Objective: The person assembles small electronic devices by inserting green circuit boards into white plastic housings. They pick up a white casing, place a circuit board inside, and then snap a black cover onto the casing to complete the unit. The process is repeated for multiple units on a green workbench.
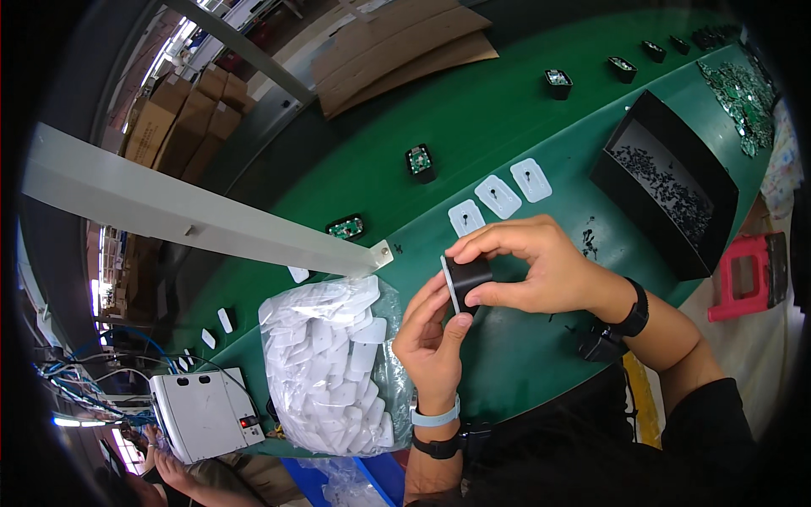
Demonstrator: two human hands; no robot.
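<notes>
A small black housing [471,279] with a white cover [449,286] along its left side is between my two hands, over the green bench. My right hand [553,266] pinches the housing between thumb and fingers. From below and left, my left hand [429,346] presses on the cover, with its thumb at the lower edge. Whether the cover sits fully against the housing cannot be made out. Just beyond my hands lie three white covers [498,197], each with a small black piece on it. Left of my left hand, a clear plastic bag [325,363] bulges with many white covers.
Black housings with circuit boards [420,163] stand along the green belt [481,127]. A black bin [705,245] of small black parts is at right, near piled green boards [740,106]. A pale metal post [211,220] slants across the left; a white machine [203,414] stands lower left, near another person.
</notes>
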